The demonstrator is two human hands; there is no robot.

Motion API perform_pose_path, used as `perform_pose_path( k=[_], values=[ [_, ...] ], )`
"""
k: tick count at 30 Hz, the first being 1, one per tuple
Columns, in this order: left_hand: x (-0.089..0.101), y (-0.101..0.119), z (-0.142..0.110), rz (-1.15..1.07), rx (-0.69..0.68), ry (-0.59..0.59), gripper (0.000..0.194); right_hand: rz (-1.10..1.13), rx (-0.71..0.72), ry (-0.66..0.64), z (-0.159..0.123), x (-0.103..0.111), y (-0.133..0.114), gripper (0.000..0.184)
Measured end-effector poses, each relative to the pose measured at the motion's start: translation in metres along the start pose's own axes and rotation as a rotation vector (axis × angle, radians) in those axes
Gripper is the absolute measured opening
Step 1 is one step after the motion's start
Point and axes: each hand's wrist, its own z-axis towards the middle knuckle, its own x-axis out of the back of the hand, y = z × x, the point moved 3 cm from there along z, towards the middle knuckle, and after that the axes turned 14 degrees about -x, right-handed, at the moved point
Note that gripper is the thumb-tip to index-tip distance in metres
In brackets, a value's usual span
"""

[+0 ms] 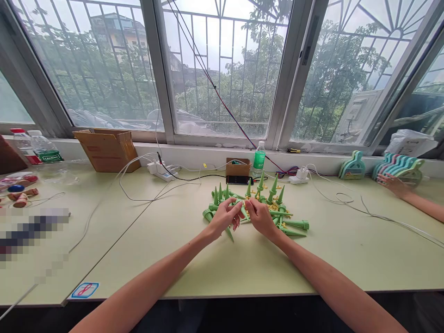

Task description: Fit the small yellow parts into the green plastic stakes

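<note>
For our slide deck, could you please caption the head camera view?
Two bare hands work over green spikes and small yellow pieces on a pale table beneath barred windows.

Both hands — left hand (227, 215), right hand (258, 215) — meet over green plastic spikes (273, 189) and small yellow pieces on the pale-green table (215, 273); behind stand a cardboard box (107, 150) and a green-labelled bottle (259, 157).

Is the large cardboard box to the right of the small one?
No, the large cardboard box stands to the left of the small box.
</note>
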Motion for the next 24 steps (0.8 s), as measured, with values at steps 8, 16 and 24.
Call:
perform_pose_path(
  k=[8, 16, 24],
  values=[
    [0.0018, -0.0048, 0.0002, 0.106, -0.103, -0.017, 0.047, -0.034, -0.004, -0.004, -0.0001, 0.0003, 0.0000, 0.042],
    [0.0027, -0.0078, -0.0011, 0.235, -0.208, -0.040, 0.042, -0.030, -0.023, -0.010, 0.0000, 0.0000, 0.0011, 0.041],
    [0.0026, -0.0042, -0.0028, 0.395, -0.259, -0.046, 0.038, -0.024, -0.028, -0.015, 0.0003, -0.0002, 0.0008, 0.042]
  ],
)
